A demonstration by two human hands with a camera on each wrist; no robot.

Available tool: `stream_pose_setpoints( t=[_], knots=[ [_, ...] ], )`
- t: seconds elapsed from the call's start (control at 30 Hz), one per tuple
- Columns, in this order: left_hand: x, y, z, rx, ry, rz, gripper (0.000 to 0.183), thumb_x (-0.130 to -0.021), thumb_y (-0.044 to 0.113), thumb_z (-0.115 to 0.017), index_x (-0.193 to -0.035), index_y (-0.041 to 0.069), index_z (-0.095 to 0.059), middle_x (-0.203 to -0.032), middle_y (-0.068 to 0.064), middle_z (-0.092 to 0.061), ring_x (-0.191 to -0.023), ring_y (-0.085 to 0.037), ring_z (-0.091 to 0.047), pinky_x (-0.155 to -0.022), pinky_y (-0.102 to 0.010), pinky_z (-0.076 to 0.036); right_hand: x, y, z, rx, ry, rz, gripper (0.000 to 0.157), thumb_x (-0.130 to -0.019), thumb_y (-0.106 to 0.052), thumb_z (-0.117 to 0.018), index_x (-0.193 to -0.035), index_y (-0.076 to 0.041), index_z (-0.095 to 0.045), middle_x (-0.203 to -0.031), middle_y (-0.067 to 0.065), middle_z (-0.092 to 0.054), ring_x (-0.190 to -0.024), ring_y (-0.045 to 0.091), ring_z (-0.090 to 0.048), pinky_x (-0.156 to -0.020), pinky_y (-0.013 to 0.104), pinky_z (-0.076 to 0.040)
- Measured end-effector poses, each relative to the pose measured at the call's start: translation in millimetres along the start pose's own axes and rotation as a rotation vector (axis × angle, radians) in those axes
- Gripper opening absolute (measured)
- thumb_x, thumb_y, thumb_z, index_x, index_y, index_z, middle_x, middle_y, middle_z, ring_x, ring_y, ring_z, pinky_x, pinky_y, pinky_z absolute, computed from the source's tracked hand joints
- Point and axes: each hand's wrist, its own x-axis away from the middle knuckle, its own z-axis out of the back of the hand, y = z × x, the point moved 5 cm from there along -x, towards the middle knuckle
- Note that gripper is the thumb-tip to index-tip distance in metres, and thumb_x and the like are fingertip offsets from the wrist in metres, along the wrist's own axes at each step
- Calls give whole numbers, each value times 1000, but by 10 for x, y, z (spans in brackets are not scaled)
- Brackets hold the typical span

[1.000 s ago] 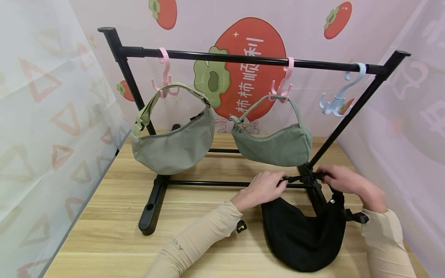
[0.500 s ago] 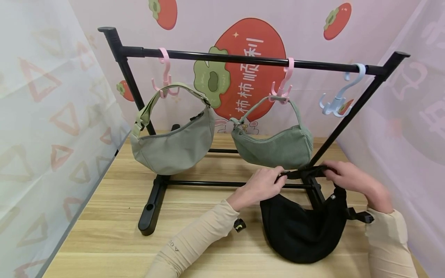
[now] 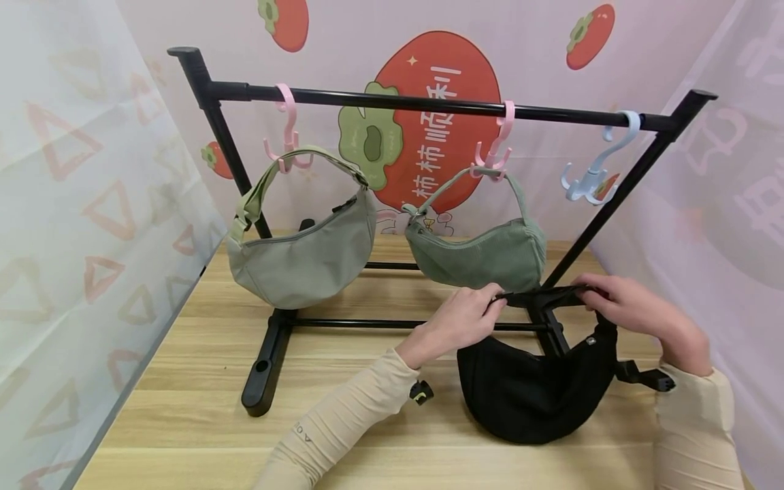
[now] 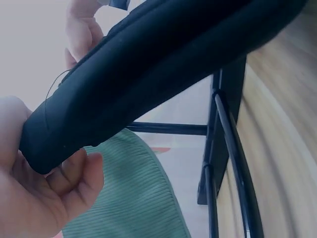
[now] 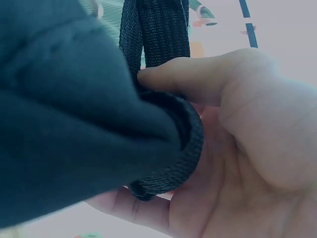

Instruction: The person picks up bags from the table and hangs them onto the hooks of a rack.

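Observation:
A black crescent-shaped bag (image 3: 533,401) hangs tilted in front of the rack's right foot. At the left end of its webbing strap (image 3: 545,299), my left hand (image 3: 461,318) pinches between thumb and fingers. My right hand (image 3: 633,309) grips the strap near the bag's right end. In the right wrist view the doubled strap (image 5: 166,34) runs past the thumb, with a loop lying against the palm. Fingers of the left hand (image 4: 34,188) curl under one end of the bag (image 4: 148,74) in the left wrist view. A loose black strap end (image 3: 646,376) dangles by the right sleeve.
A black rack (image 3: 392,102) stands on the wooden table (image 3: 184,422). A grey-green bag (image 3: 306,255) and a green corduroy bag (image 3: 480,255) hang from pink hooks. A blue hook (image 3: 591,180) hangs at the bar's right end. A small buckle (image 3: 421,392) shows beside the left forearm.
The black bag has risen, its bottom moving up from near the table's front. My right hand has shifted up and to the right; the strap is spread wider between both hands.

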Motion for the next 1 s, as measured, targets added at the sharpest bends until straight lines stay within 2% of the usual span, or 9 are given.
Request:
stream_pose_setpoints(
  t=[0.17,0.37,0.47,0.7,0.83,1.0],
  knots=[
    [-54,62,86,0,19,-5,19,-104,24,-45,-108,14,-61,-66,8,-52,-51,-2,-47,-49,-15,-36,5,-28,137,39,74,28,18,-95,-1,-53,-101,-16,-63,-73,-11,-54,-61,-4,-41,-58,22,-35],
    [-177,160,252,-25,53,-41,20,-104,24,-45,-112,14,-61,-67,9,-55,-52,-3,-48,-51,-16,-37,-28,-66,332,67,142,40,19,-95,-1,-53,-101,-16,-63,-70,-14,-51,-56,-4,-38,-56,22,-32],
    [-238,205,338,-26,59,-51,20,-104,23,-45,-113,14,-61,-67,9,-55,-50,-3,-47,-49,-16,-36,-62,-72,428,72,152,20,20,-96,-2,-52,-103,-16,-64,-72,-13,-52,-59,-2,-40,-57,22,-32],
    [-338,266,471,-36,75,-54,21,-104,24,-46,-115,14,-62,-66,9,-55,-49,-4,-46,-49,-17,-36,-110,-88,586,37,143,-103,19,-99,-9,-50,-99,-21,-64,-71,-10,-51,-62,4,-43,-58,24,-31],
    [-375,287,521,-38,80,-55,22,-104,24,-46,-116,14,-62,-66,8,-55,-50,-4,-47,-50,-17,-37,-122,-84,657,57,174,-75,20,-98,-6,-49,-100,-18,-65,-72,-11,-53,-60,2,-41,-56,22,-30],
    [-420,315,592,-46,91,-55,24,-103,24,-47,-118,14,-62,-69,9,-57,-53,-3,-50,-51,-17,-38,-146,-88,752,79,235,-79,19,-95,-4,-53,-101,-14,-69,-73,-14,-59,-64,-1,-45,-60,16,-32]
  ],
)
